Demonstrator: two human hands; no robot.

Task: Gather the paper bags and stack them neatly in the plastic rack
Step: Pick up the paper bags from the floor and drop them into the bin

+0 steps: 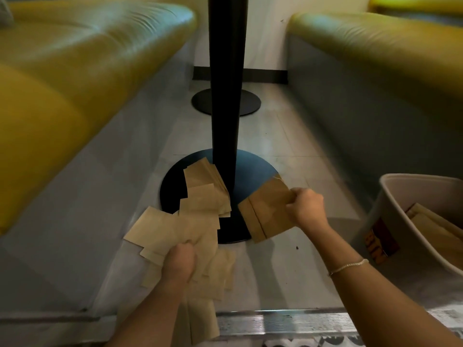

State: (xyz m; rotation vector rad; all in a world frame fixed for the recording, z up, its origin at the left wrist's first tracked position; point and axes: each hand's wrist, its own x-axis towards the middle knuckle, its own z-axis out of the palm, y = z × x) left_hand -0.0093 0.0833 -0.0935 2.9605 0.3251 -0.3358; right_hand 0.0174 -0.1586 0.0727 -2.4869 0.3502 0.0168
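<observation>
Beside bags (198,211), black table pole (225,96)

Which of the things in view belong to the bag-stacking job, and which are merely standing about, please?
Part of the job:
- loose paper bags on the floor
- bags in the left hand
- bags in the right hand
- plastic rack, some bags already inside

Just there:
- black table post
- round base
- yellow benches

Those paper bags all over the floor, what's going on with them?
A person is gathering them up. The left hand grips a loose bunch of paper bags, while the right hand pinches a small stack. More bags lie against the black table base. The plastic bin at right already holds some.
</observation>
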